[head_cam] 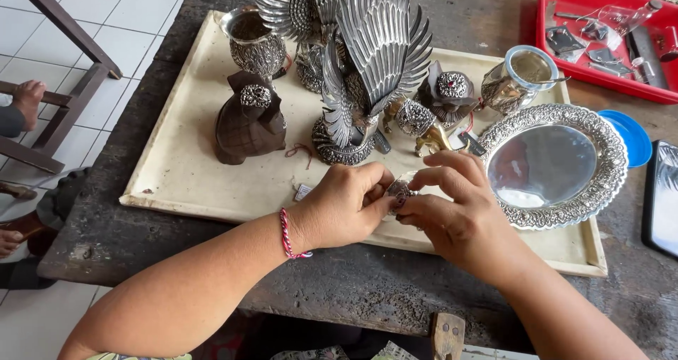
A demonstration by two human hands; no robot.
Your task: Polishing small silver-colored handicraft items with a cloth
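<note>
1. The left hand (346,205) and right hand (452,208) meet over the near edge of a cream tray (183,169) on a dark wooden desk (127,212).
2. Between them sits a small silver piece (400,188) — the fingers of both hands are pinched closed around it, so only a sliver of it shows and I cannot tell its shape.
3. The left wrist wears a red-and-white braided band (286,234).
4. Just beyond the hands, in the middle of the tray, stands a tall silver bird (357,70) with wings spread, on a round base.
5. To its left is a dark brown carved figure (248,123) topped by a small silver ornament; behind that, a silver cup (253,42).
6. To the right of the bird stand a small gold-coloured figure (432,140), a dark stand bearing a silver ornament (450,88) and a tilted silver cup (519,78).
7. A round silver plate (554,164) with an embossed rim lies on the tray's right end — just beside the right hand.
8. A blue lid (632,135) peeks out past the plate, and a red tray (558,49) of small tools and bags sits at the far right corner.
9. Another person's bare foot (27,95) rests on the white tiled floor (120,35) at far left.
</note>
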